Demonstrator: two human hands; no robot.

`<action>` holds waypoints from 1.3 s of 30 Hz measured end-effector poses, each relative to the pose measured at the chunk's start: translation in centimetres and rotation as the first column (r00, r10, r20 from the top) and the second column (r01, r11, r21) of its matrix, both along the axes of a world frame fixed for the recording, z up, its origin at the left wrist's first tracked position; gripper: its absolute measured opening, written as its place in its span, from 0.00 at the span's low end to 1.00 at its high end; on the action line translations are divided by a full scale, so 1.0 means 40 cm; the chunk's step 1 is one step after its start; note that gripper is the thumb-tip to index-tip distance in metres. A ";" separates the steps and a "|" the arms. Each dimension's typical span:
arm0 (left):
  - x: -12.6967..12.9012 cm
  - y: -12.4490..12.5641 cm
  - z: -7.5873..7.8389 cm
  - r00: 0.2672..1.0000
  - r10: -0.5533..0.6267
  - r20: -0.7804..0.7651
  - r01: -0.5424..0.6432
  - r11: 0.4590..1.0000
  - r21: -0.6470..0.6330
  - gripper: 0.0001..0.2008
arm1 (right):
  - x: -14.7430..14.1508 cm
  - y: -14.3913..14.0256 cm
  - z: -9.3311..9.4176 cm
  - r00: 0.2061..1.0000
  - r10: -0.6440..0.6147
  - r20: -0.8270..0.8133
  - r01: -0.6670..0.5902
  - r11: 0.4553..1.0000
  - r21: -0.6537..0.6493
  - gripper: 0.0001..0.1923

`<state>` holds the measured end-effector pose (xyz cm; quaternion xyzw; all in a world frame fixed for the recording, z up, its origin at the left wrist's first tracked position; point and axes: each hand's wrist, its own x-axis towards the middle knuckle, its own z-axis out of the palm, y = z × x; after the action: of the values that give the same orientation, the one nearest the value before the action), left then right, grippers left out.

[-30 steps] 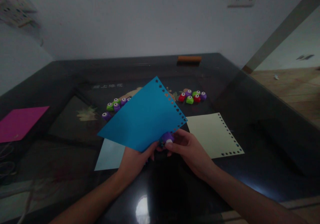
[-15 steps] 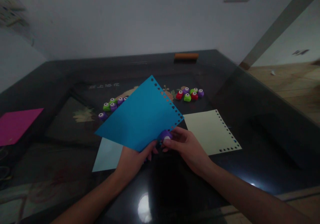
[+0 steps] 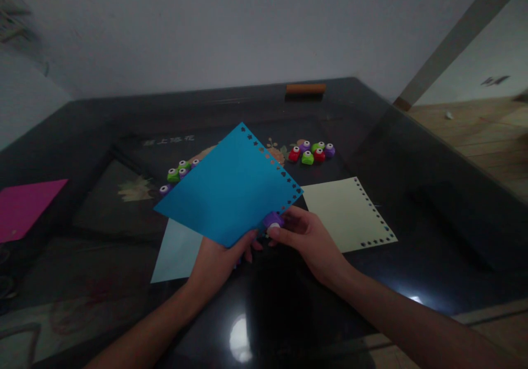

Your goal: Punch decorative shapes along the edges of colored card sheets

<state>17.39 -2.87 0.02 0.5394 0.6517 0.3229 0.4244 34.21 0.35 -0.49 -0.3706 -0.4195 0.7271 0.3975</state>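
In the centre of the frame the left hand (image 3: 216, 259) holds the blue paper sheet (image 3: 229, 190) by its lower edge, lifted and tilted above the dark table (image 3: 412, 204). The right hand (image 3: 307, 237) has its grip closed around a small purple punch (image 3: 273, 221), which sits on the lower right edge of the sheet, beside a row of punched holes. A cream sheet (image 3: 344, 212) lies just right of the hands. A pale blue sheet (image 3: 177, 253) lies under the blue one. Coloured punches (image 3: 311, 153) form 2 groups behind, and a pink sheet (image 3: 25, 207) lies at far left.
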 end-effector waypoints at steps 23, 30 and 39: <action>-0.002 -0.003 -0.004 0.999 -0.024 0.024 0.024 1.000 0.005 0.14 | 0.000 0.001 -0.001 1.000 -0.011 -0.018 0.010 0.998 -0.066 0.12; -0.001 0.000 -0.005 1.000 -0.030 -0.007 0.030 0.999 -0.022 0.14 | -0.002 0.003 -0.003 1.000 0.000 -0.023 -0.001 0.999 -0.053 0.13; -0.004 -0.004 -0.004 1.000 -0.019 -0.011 0.019 1.000 -0.024 0.15 | 0.000 0.003 -0.002 1.000 -0.012 -0.012 0.012 0.998 -0.066 0.13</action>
<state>17.23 -3.02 -0.15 0.5422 0.6526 0.3081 0.4303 34.22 0.49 -0.55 -0.3813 -0.3907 0.7404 0.3922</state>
